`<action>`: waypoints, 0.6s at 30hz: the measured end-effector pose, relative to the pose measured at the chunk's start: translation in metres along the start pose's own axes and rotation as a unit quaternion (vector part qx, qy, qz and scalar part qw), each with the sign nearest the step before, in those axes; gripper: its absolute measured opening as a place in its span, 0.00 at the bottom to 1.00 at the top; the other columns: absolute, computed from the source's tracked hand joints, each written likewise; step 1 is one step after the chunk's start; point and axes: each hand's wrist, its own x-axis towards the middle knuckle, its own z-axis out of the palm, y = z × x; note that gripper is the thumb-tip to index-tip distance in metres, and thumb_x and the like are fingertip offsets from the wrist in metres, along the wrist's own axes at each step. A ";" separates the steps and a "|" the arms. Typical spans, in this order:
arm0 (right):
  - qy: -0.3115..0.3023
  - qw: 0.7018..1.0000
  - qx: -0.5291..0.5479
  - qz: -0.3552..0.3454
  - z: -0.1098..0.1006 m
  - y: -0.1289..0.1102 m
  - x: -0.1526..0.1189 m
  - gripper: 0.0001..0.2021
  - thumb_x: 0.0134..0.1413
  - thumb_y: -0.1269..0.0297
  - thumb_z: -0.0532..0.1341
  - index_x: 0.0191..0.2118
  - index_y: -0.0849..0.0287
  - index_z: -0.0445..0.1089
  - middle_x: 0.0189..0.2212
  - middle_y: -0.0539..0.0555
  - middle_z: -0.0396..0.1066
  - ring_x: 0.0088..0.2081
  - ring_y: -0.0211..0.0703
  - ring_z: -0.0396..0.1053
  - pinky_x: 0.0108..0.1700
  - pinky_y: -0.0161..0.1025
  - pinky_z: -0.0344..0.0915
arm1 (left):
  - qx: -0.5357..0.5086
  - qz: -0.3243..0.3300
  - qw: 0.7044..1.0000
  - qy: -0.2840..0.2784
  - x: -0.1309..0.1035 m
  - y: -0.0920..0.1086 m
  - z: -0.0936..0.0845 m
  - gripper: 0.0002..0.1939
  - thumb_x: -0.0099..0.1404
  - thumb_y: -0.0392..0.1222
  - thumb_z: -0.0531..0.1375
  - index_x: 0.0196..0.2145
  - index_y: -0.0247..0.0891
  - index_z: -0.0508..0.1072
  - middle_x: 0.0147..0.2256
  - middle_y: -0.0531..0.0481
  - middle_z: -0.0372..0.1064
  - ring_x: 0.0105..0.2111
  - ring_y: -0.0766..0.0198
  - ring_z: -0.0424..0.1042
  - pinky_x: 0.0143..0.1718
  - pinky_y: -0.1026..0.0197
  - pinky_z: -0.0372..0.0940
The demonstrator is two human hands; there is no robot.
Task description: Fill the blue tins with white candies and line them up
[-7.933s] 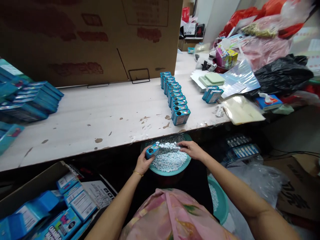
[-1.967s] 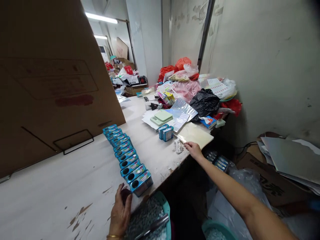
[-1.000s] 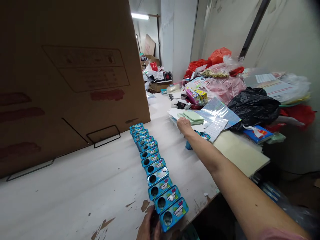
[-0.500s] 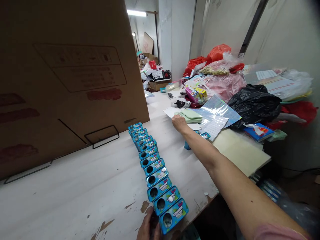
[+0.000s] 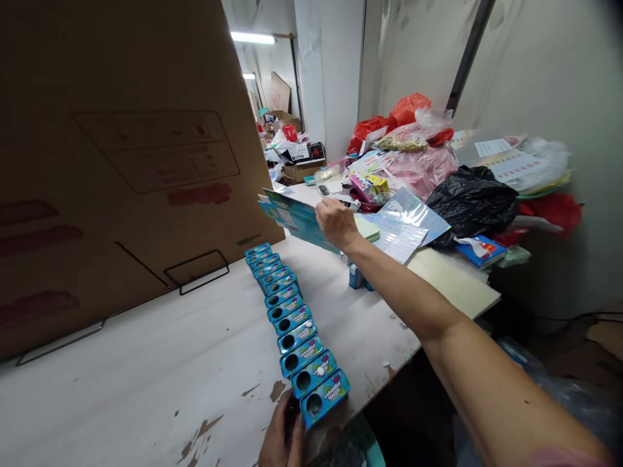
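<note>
A curving row of several small blue tins (image 5: 293, 322) with round dark openings runs across the white table. White bits lie on two of the lids. My left hand (image 5: 282, 436) is at the near end of the row, its fingers closed against the side of the nearest tins; the grip is partly hidden. My right hand (image 5: 335, 224) pinches the edge of flat blue-green printed sheets (image 5: 296, 219), raised above the table beyond the row. Pale green cards (image 5: 367, 228) lie behind that wrist. Another small blue group of tins (image 5: 355, 275) stands below my right forearm.
A large cardboard box (image 5: 136, 162) fills the left side of the white table (image 5: 146, 383). Plastic bags, including a black bag (image 5: 472, 201), papers and a blue packet (image 5: 481, 251) crowd the right. A teal tub (image 5: 372, 444) is below the table's near edge.
My right hand has lifted the blue-green printed sheets from the paper pile. My left hand stays by the near tins. The whole view has shifted slightly.
</note>
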 end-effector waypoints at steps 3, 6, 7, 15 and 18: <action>0.097 0.993 0.046 -0.044 -0.075 -0.003 -0.034 0.14 0.58 0.67 0.44 0.32 0.64 0.65 0.31 0.55 0.63 0.37 0.41 0.59 0.37 0.36 0.56 | -0.069 -0.008 0.998 -0.008 0.004 0.007 -0.005 0.25 0.55 0.53 0.52 0.48 0.39 0.62 0.50 0.44 0.61 0.49 0.55 0.61 0.51 0.52 0.56; 0.181 0.973 0.077 -0.125 -0.143 -0.026 -0.090 0.10 0.56 0.68 0.48 0.33 0.62 0.65 0.28 0.54 0.63 0.34 0.39 0.59 0.34 0.35 0.56 | -0.182 -0.014 0.983 0.024 -0.002 0.029 -0.017 0.28 0.51 0.56 0.56 0.47 0.37 0.63 0.46 0.41 0.64 0.46 0.54 0.63 0.49 0.50 0.58; 0.200 0.963 0.081 -0.160 -0.161 -0.039 -0.111 0.09 0.55 0.69 0.49 0.34 0.62 0.65 0.27 0.54 0.63 0.33 0.39 0.59 0.33 0.36 0.55 | -0.238 -0.020 0.970 0.036 -0.010 0.041 -0.025 0.30 0.50 0.57 0.56 0.47 0.38 0.63 0.46 0.41 0.64 0.46 0.53 0.63 0.47 0.50 0.59; 0.044 0.893 0.210 -0.395 -0.196 -0.215 -0.263 0.07 0.50 0.72 0.51 0.26 0.63 0.64 0.26 0.55 0.65 0.26 0.39 0.58 0.23 0.37 0.52 | -0.559 -0.056 0.817 0.134 -0.122 0.107 -0.121 0.24 0.52 0.55 0.56 0.44 0.40 0.66 0.41 0.47 0.69 0.44 0.56 0.66 0.44 0.56 0.63; -0.084 0.880 0.304 -0.356 -0.181 -0.250 -0.295 0.07 0.49 0.63 0.56 0.30 0.62 0.66 0.29 0.55 0.67 0.32 0.42 0.62 0.30 0.39 0.59 | -0.550 -0.140 0.792 0.226 -0.149 0.070 -0.147 0.16 0.55 0.37 0.56 0.43 0.37 0.66 0.35 0.47 0.71 0.37 0.61 0.70 0.43 0.57 0.64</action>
